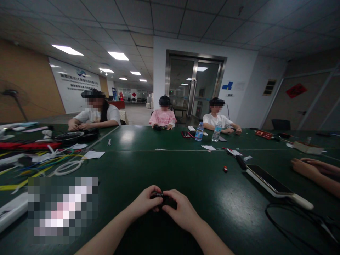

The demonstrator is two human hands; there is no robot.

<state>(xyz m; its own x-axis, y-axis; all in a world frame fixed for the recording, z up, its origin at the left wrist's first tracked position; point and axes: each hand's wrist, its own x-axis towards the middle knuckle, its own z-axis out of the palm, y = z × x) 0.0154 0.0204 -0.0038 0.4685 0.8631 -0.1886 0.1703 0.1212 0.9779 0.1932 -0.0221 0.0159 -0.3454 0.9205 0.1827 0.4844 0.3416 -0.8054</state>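
Note:
Close in front of me, my left hand (147, 202) and my right hand (180, 209) meet over the dark green table (127, 177). Between their fingertips is a small dark object (158, 194) with a shiny edge. Its kind cannot be made out, as the fingers cover most of it. The left thumb and fingers pinch it from the left. From the right, the right thumb and fingers close on it.
Cables (69, 167) and a white power strip (13, 210) lie at left. On the right are a phone (268, 180), a black cord (281, 226) and another person's hands (308, 168). Two water bottles (199, 131) stand farther back, where three people sit opposite.

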